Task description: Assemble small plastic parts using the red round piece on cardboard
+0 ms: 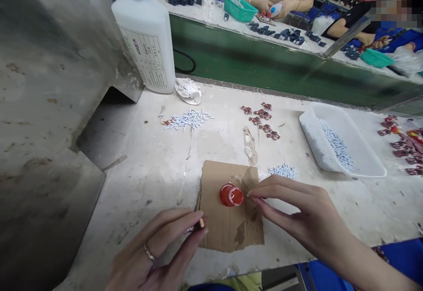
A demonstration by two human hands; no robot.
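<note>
My left hand [158, 247], with a ring on one finger, pinches a small thin stick [200, 223] at the left edge of a brown cardboard sheet [228, 229]. A small red cap [231, 195] holding some clear liquid sits on the cardboard. My right hand [297, 214] reaches in from the right with its fingers stretched out together, and the fingertips nearly touch the red cap. Whether something tiny sits between those fingertips is unclear.
A white bottle with a blue cap [147, 31] stands at the back left. Small white pieces [188, 119] and dark red pieces [262, 119] lie in loose piles. A white tray [360, 159] of white pieces is at the right. Other people work across the green divider [264, 62].
</note>
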